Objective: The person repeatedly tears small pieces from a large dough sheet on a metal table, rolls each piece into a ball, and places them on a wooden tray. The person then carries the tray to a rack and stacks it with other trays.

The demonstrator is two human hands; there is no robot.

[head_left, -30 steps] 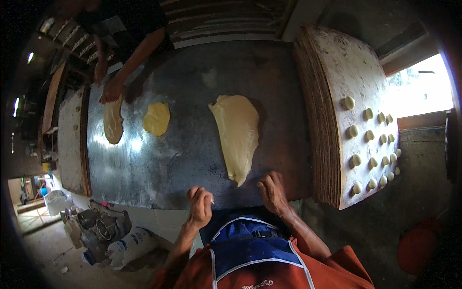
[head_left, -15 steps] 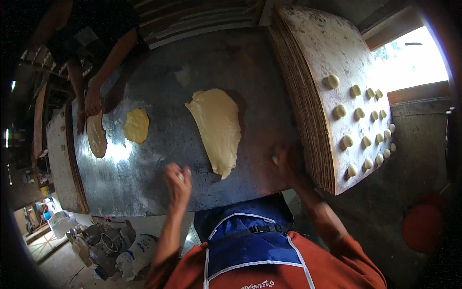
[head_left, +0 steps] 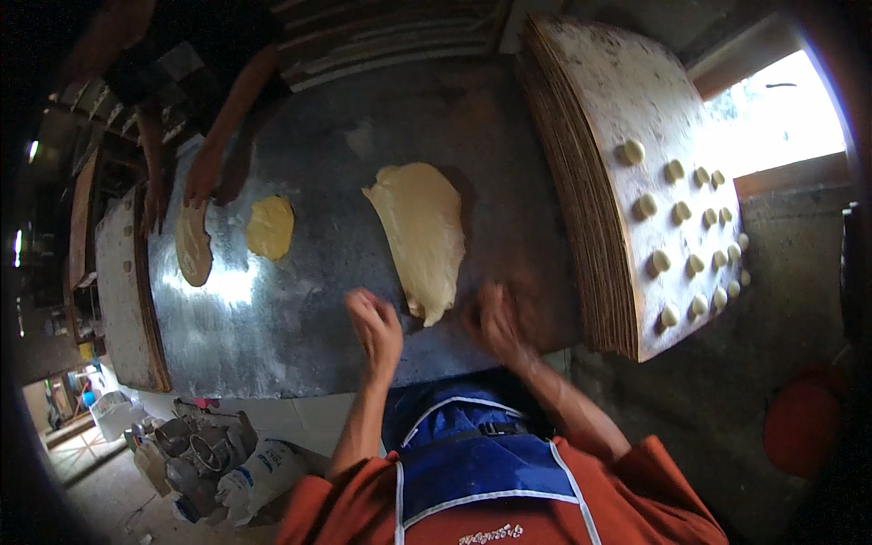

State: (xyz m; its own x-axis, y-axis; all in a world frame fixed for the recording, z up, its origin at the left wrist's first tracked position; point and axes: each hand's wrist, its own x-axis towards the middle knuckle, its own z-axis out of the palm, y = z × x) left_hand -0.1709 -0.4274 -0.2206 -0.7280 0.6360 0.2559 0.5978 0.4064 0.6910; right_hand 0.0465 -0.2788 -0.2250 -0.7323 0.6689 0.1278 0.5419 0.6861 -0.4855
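Observation:
A large pale sheet of dough (head_left: 420,238) lies near the middle of the metal-topped table (head_left: 331,345), narrow end toward me. My left hand (head_left: 372,327) is just left of that end, fingers curled together; whatever they hold is hidden. Right of the end is my right hand (head_left: 498,318), blurred, its finger state unclear. To the left lie a round yellow slab (head_left: 270,227) and an elongated piece of dough (head_left: 193,250), with a co-worker's hand (head_left: 202,182) on the latter.
A thick stack of boards (head_left: 590,200) bearing several small dough balls (head_left: 681,212) fills the right side. Another board stack (head_left: 123,291) is at the left edge. Buckets and sacks (head_left: 200,459) crowd the floor at lower left; a red round object (head_left: 795,427) stands lower right.
Both my hands have risen from the front edge toward the big dough's narrow end, lately moving inward. The co-worker's hands have shifted slightly on the elongated dough. The whole view has shifted.

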